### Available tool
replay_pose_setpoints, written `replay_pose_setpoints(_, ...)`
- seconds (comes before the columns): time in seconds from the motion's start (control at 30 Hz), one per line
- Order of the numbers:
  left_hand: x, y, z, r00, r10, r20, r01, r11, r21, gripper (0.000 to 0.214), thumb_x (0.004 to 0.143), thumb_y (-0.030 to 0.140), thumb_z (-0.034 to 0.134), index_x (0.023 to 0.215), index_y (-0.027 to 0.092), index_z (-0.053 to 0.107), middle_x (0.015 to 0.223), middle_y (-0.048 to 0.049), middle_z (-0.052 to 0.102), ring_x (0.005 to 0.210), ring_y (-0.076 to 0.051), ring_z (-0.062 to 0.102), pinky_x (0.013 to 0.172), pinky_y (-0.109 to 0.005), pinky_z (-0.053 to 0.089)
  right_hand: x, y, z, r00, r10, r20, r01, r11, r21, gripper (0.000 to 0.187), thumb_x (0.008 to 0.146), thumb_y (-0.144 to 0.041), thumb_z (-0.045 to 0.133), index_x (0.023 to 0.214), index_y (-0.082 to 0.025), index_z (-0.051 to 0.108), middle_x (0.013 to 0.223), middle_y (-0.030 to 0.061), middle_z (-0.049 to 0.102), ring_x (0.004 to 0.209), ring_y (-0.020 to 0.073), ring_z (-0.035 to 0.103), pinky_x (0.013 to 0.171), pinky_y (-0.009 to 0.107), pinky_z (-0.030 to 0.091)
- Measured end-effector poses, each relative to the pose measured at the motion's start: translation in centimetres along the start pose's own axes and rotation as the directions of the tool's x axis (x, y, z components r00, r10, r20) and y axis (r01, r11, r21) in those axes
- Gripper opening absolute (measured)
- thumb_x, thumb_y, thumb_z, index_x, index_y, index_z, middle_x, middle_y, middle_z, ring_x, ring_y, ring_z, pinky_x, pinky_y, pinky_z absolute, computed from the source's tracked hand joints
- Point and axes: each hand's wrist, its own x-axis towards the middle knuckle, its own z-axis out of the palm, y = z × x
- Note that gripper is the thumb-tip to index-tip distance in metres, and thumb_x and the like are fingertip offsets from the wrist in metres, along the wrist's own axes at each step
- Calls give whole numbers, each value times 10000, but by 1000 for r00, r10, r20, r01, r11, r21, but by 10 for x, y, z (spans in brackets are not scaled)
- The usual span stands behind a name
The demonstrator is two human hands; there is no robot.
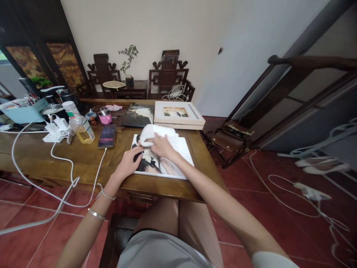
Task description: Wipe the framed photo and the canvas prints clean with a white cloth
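Observation:
A photo panel [167,167] with a white border lies flat on the wooden table near its front edge. My right hand [163,146] presses a bunched white cloth [158,131] onto the upper part of the panel, fingers curled over the fabric. My left hand [130,160] lies on the panel's left side, its fingers stretched towards the cloth and the thumb apart. The cloth and both hands hide part of the picture.
Behind the panel are a dark photo board [137,116] and a white framed picture [192,116]. To the left stand a phone [107,137] on its cable, a pink cup [105,117], a bottle of yellow liquid [83,128] and a power strip [54,131]. White cables droop over the table's front edge.

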Motion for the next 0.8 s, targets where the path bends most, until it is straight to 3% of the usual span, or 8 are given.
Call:
replay_pose_setpoints(0.13, 1, 1, -2, 1000, 6, 5, -6, 1000, 5, 281, 890, 226, 480, 1085, 166, 673, 1162, -85, 680, 1101, -230, 623, 1000, -392, 469, 33, -29, 4, 997, -77, 17, 76, 996, 49, 541, 757, -83, 402, 1235, -216, 617, 1334, 64, 570, 1343, 348, 327, 1048, 649, 176)
replay_pose_setpoints(0.27, 1, 1, -3, 1000, -5, 7, 5, 1000, 17, 274, 888, 235, 485, 1070, 175, 680, 1124, -82, 695, 1061, -233, 641, 983, -397, 480, 24, -21, 5, 989, -142, 29, 140, 988, 68, 539, 748, -72, 398, 1206, -233, 632, 1350, 29, 559, 1381, 290, 281, 1096, 587, 125)
replay_pose_setpoints(0.4, 1, -1, 0, 1000, -5, 4, 5, 1000, 1, 298, 888, 246, 485, 1112, 182, 670, 1205, -77, 661, 1171, -235, 585, 1050, -427, 428, -5, 28, 0, 992, -129, 12, 126, 983, 134, 526, 721, -54, 393, 1129, -227, 676, 1311, 36, 590, 1379, 262, 305, 1109, 581, 92)
replay_pose_setpoints(0.57, 0, -2, 1, 1000, -8, -13, 8, 999, -31, 308, 888, 239, 482, 1130, 176, 662, 1227, -75, 648, 1227, -221, 543, 1078, -422, 403, -46, 88, -10, 994, 22, -109, -15, 998, 64, 540, 705, -33, 374, 1145, -160, 660, 1314, 97, 581, 1379, 284, 300, 1100, 596, 139)
replay_pose_setpoints(0.67, -1, -2, 1, 1000, -8, -13, 8, 999, -38, 310, 889, 231, 479, 1135, 163, 656, 1232, -84, 644, 1233, -219, 538, 1081, -421, 398, -80, 88, -8, 993, 49, -108, -50, 999, -7, 520, 692, -36, 396, 1132, -137, 655, 1390, 137, 499, 1400, 313, 229, 1078, 640, 163)
replay_pose_setpoints(0.8, -1, -1, 2, 1000, 0, -5, 0, 1000, -30, 308, 891, 228, 475, 1138, 180, 653, 1244, -74, 637, 1235, -220, 535, 1083, -431, 395, -139, 42, -4, 995, -89, -39, 88, 996, -28, 573, 604, 13, 385, 1055, -179, 683, 1462, 79, 411, 1426, 306, 110, 1081, 683, 100)
